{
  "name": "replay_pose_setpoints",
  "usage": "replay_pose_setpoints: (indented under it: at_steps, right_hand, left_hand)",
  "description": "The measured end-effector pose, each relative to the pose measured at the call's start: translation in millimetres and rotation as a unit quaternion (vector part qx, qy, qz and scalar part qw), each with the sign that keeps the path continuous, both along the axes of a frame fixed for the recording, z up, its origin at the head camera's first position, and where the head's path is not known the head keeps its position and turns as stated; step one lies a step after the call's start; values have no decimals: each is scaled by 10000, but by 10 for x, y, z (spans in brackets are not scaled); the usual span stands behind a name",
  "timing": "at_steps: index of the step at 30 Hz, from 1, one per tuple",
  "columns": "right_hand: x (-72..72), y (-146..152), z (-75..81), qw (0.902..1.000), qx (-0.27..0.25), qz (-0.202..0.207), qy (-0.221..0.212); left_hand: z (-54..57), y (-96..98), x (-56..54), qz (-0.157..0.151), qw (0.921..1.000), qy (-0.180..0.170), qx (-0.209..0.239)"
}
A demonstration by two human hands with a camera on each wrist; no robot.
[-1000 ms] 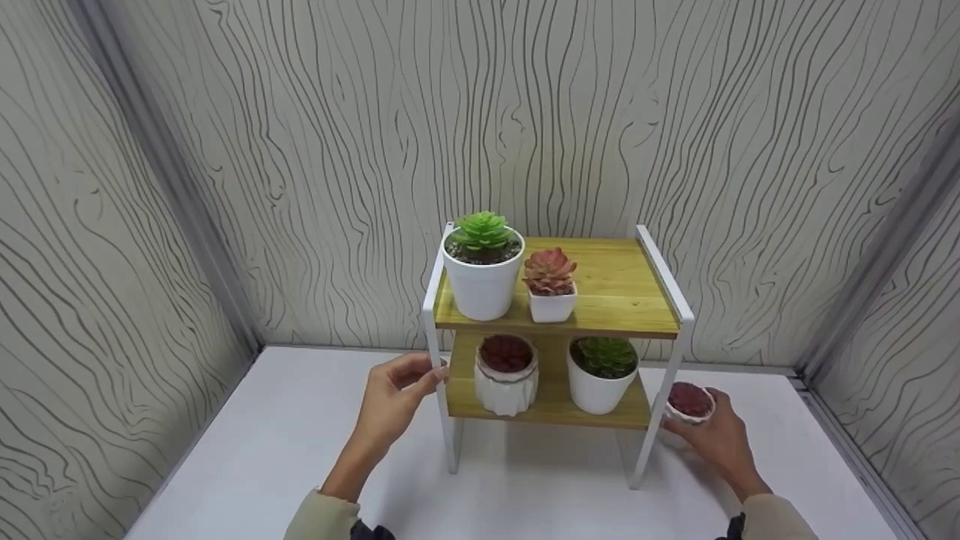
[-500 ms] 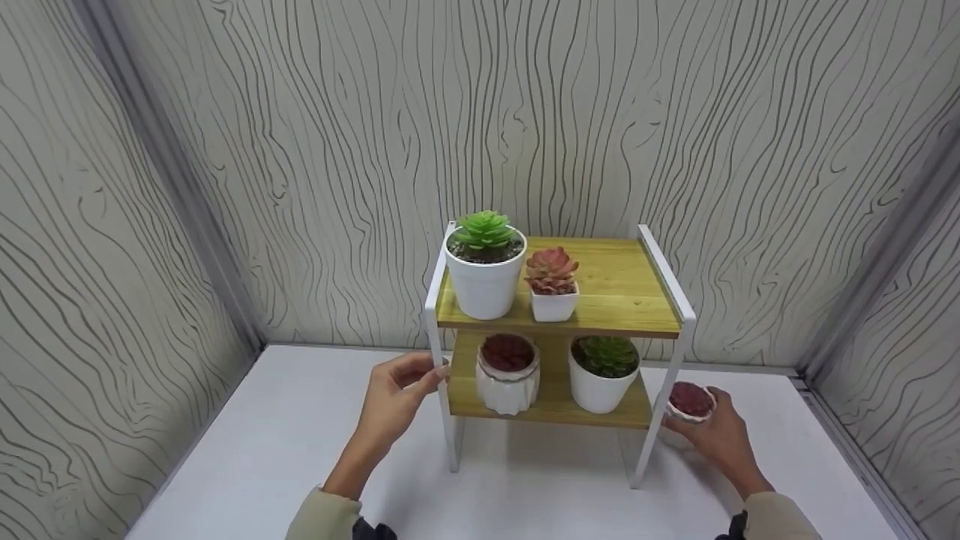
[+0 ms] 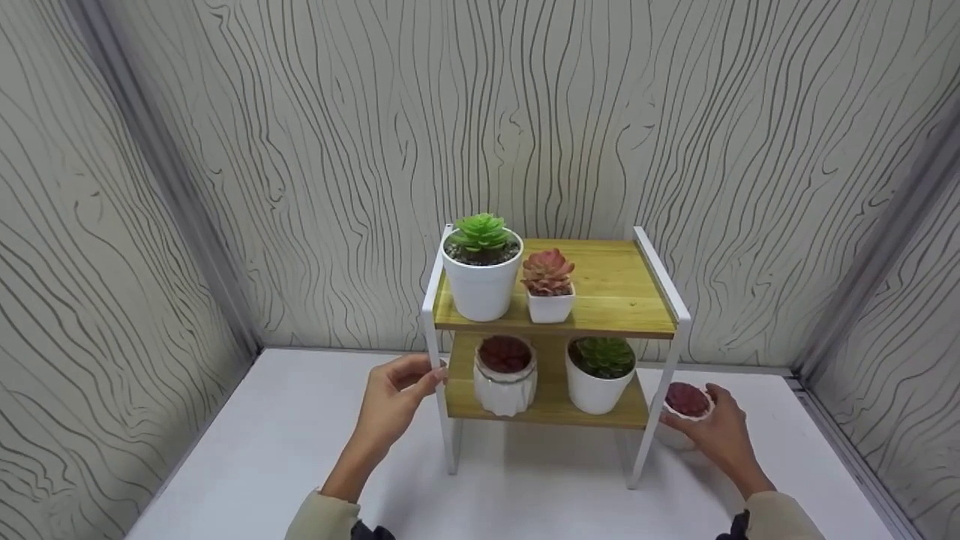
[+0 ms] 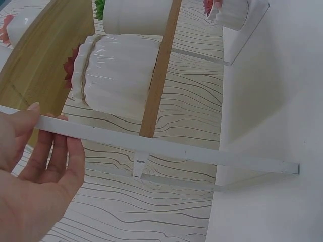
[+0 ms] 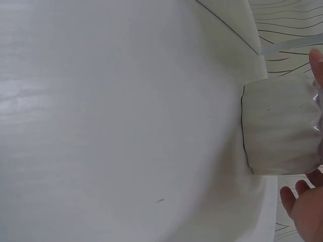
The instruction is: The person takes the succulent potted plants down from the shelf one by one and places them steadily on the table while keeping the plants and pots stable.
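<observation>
At the left of a two-tier shelf with wooden boards, my left hand pinches the white front post between thumb and fingers. My right hand grips a white fluted pot with a red succulent, just outside the shelf's right post. The right wrist view shows the pot's base right at the white tabletop. On the upper board are a green succulent in a large white pot and a reddish one in a small square pot.
A ribbed white pot with a red succulent and a smooth white pot with a dark green one stand on the lower board. The white table ends at wood-patterned panels behind and at both sides.
</observation>
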State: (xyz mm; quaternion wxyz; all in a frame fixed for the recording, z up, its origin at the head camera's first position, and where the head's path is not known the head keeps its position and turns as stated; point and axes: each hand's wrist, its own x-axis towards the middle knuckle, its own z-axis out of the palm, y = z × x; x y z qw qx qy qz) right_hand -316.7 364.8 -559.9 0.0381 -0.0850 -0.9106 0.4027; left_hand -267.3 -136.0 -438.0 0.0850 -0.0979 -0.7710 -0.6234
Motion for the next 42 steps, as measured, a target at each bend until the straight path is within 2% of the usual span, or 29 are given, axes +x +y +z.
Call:
replay_pose_setpoints:
  at_steps: [10,20,23,31,42]
  right_hand:
    - [26,9,93,9998,10,-131,-178]
    - [105,40,221,9998,109,-149,-14]
    - [128,42,240,9997,145,-148,112]
    - [204,33,315,9964,-4,-232,811]
    - [291,-29,491,9954,144,-109,939]
  left_hand:
    - [-13,2,0,-37,10000,18,-24]
    - [-18,6,20,-24,10000,27,47]
    - [-7,11,28,-14,10000,-6,72]
    - [12,18,16,5,10000,30,85]
    - [-3,-1,25,66,10000,16,-37]
